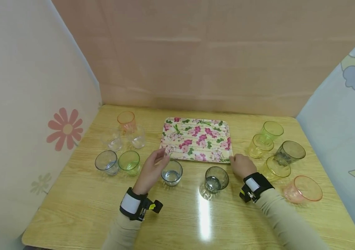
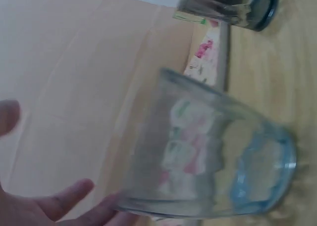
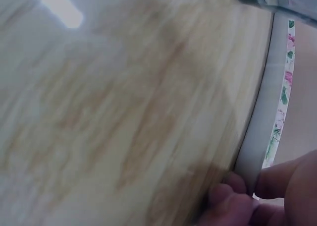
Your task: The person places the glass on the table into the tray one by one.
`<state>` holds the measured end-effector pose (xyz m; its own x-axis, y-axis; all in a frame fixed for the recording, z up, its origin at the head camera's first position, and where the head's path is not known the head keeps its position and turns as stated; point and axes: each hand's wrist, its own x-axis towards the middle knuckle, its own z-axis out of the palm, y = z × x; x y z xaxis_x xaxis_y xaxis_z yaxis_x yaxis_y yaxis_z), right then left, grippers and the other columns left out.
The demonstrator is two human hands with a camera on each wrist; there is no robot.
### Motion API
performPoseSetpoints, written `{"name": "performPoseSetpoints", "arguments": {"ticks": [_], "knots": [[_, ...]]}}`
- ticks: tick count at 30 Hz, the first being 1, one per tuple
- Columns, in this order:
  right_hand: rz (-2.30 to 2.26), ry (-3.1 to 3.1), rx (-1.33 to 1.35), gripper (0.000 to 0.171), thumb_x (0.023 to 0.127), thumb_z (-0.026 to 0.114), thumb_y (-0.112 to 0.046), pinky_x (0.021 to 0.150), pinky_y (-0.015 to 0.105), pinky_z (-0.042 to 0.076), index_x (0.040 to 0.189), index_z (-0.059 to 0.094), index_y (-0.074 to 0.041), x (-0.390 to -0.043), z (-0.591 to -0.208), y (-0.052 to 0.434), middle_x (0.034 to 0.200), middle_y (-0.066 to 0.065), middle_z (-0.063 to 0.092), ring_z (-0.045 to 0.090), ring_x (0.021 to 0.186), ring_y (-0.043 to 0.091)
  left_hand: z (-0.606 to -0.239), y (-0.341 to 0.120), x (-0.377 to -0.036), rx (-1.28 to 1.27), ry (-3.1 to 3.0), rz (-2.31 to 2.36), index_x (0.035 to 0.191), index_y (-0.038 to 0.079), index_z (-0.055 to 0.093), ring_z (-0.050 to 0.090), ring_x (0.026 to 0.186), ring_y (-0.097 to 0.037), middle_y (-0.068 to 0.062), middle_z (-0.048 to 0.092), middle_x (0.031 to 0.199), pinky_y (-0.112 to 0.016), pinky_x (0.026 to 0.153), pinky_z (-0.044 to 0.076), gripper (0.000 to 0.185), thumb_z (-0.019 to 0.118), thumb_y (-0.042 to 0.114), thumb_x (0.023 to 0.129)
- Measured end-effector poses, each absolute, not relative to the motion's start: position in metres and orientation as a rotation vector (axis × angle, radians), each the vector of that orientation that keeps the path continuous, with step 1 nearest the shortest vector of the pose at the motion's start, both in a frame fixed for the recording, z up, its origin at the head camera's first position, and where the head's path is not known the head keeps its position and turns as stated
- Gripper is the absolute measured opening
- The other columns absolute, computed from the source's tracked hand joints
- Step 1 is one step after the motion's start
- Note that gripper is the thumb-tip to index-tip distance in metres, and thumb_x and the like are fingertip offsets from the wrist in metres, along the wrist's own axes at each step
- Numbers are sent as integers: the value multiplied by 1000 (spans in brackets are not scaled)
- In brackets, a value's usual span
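Right hand [image 1: 241, 165] pinched on near right corner of floral tray [image 1: 196, 139]; left hand [image 1: 152, 170] open, holding nothing, beside near left corner, just left of clear blue glass [image 1: 171, 172]. Tray ahead, long axis across.

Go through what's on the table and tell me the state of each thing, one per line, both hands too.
Floral tray: flat on the table, nothing on it.
Right hand: fingers gripping the tray's near right corner.
Left hand: open, at the tray's near left corner, holding nothing.
Blue glass: upright, beside the left hand.
Grey glass: upright, empty.
Pink glass: upright.
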<state>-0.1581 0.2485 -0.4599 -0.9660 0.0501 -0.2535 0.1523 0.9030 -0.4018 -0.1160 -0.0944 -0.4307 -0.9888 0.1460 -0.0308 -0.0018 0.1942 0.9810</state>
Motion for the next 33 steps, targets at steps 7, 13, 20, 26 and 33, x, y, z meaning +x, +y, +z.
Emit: {"name": "performPoseSetpoints", "arguments": {"ticks": [7,13,20,26,33], "knots": [[-623,2840,132,43,108,41,-25,53,33,34,69,50,-10,-160,-463,250,62,7,47,47,55,22,-463,-101,-101,257,2241,1971,160,2,18,20,152,-42,-25,23,163,-56,121,17,95,76,37,93],[-622,2865,99,43,107,41,-24,53,33,34,66,48,-11,-164,-466,250,61,5,44,45,55,22,-483,-106,-90,235,2200,1916,159,1,18,15,152,-43,-24,20,164,-58,120,15,107,89,18,81],[-644,2859,93,43,106,42,-22,54,33,34,65,47,-11,-162,-466,251,60,5,44,45,55,21,-498,-99,-87,260,2287,1911,161,8,23,18,152,-39,-17,25,165,-58,120,16,108,91,11,77],[-660,2861,97,44,107,41,-22,53,32,33,65,46,-11,-162,-468,253,59,5,44,43,53,20,-502,-94,-90,319,2343,1966,154,8,41,38,146,-34,-15,45,155,-52,118,28,87,87,8,80],[-656,2852,74,43,106,40,-20,53,32,33,64,44,-11,-165,-470,253,59,4,42,42,53,20,-496,-93,-90,271,2344,1980,148,7,48,50,137,-32,-13,53,148,-49,112,39,80,88,9,79]]}}
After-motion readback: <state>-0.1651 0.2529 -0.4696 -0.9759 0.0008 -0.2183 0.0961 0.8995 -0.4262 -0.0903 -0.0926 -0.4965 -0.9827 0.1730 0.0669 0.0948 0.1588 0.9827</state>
